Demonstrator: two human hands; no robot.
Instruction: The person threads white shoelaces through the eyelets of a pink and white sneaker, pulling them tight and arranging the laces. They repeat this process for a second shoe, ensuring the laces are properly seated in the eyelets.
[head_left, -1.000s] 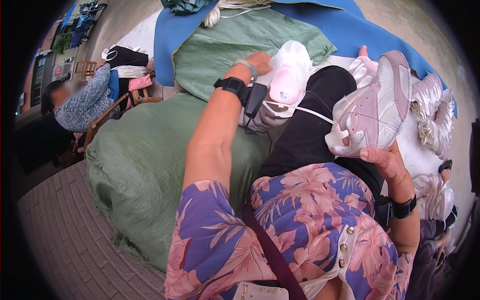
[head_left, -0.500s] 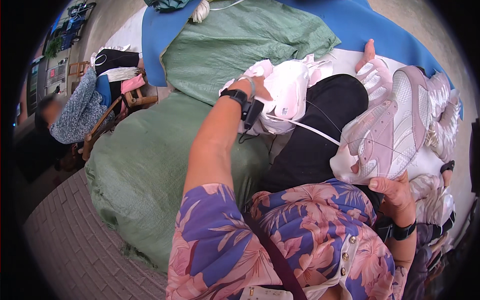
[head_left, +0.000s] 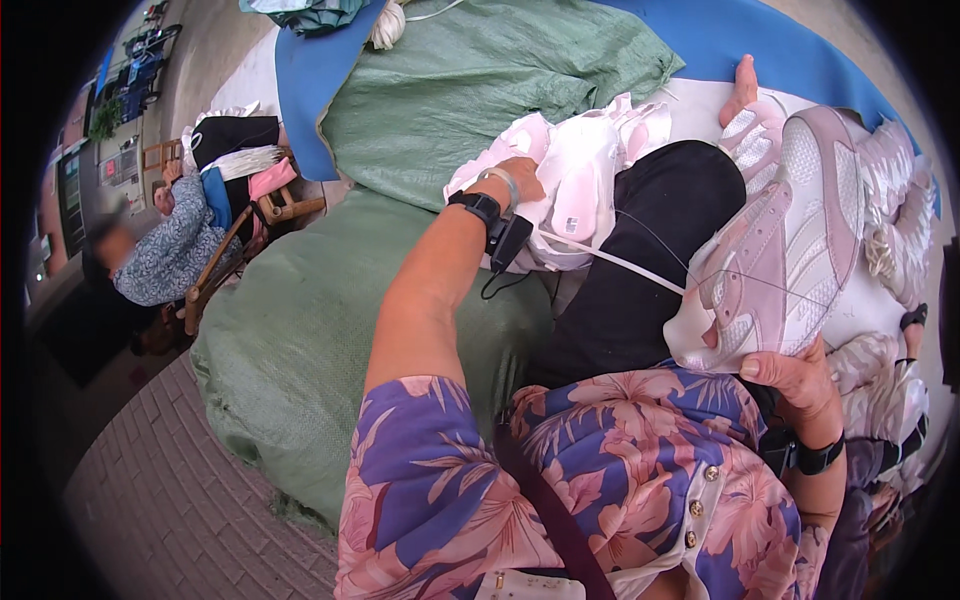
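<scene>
My right hand holds a pale pink and white sneaker by its heel, sole side facing up, over my lap. A white lace runs taut from that sneaker to my left. My left hand, with a black wrist strap and a small black device, reaches into a heap of white and pink shoe uppers lying beside my black trouser leg. Its fingers are buried among the uppers, so what they grip is hidden.
A big green woven sack bulges at my left, another green sack behind it on a blue mat. More pink sneakers pile at the right. A seated person is on a wooden chair far left, on brick paving.
My left hand has dropped lower and pushed into the heap of uppers. The sneaker in my right hand has shifted right and down, with the lace drawn out straight.
</scene>
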